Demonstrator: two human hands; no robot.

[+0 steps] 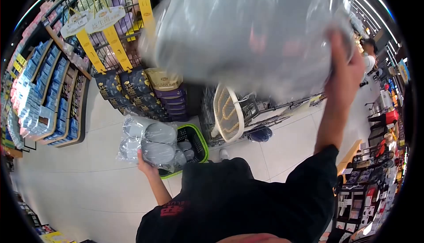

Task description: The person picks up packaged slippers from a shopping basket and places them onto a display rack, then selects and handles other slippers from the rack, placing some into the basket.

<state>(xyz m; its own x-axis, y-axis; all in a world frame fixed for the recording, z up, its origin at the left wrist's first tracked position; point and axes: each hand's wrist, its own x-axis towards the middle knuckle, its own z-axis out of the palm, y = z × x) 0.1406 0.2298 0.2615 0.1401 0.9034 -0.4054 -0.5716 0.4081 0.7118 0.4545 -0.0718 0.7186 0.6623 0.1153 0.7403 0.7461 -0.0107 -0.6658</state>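
My right hand [346,73] is raised and closed on the edge of a large pale grey package in clear plastic [247,35]. The package is close to the camera and blurred, so I cannot make out what is inside. Low on the left, my left hand [148,168] grips the lower edge of a clear bag of grey slippers [159,139]. That bag overlaps the left side of a black shopping basket with a green rim [204,143]. More grey slippers [184,146] show inside the basket.
A wire rack [265,110] stands ahead with a white-framed item [229,112] on it. Dark snack bags [137,84] are stacked to its left. Curved shelves of blue packs [48,84] stand further left. Another person [370,57] is at the far right.
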